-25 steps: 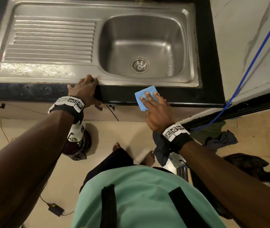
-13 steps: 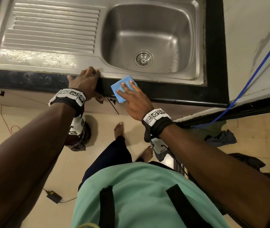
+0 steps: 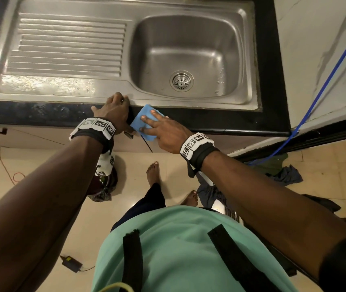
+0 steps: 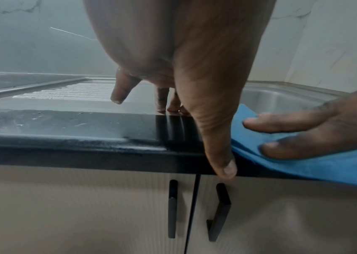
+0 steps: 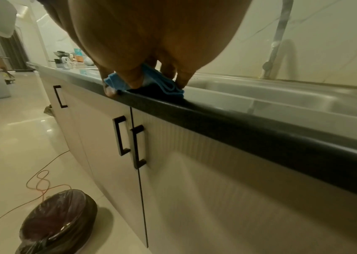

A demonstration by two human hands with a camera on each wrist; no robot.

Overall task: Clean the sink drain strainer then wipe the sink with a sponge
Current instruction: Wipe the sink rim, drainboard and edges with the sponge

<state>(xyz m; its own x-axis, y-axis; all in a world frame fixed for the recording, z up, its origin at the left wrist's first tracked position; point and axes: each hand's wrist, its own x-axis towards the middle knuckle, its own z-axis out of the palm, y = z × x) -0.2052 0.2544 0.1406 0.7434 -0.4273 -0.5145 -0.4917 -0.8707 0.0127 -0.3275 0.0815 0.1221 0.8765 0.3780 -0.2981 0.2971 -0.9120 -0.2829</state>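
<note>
Your right hand (image 3: 163, 131) lies flat on the blue sponge (image 3: 144, 123), its fingers (image 4: 282, 123) straight and slightly spread, pressing it onto the black worktop (image 3: 220, 121) edge so it wipes with full contact. Your left hand (image 3: 115, 110) sits just beside those fingers, holding nothing, its fingertips propped on the sink (image 3: 189, 103) rim and the thumb hooked over the worktop's front, likely to steady you. The strainer (image 3: 181, 81) sits in the drain, beyond your right fingers in the basin. I judge you're wiping the front border.
</note>
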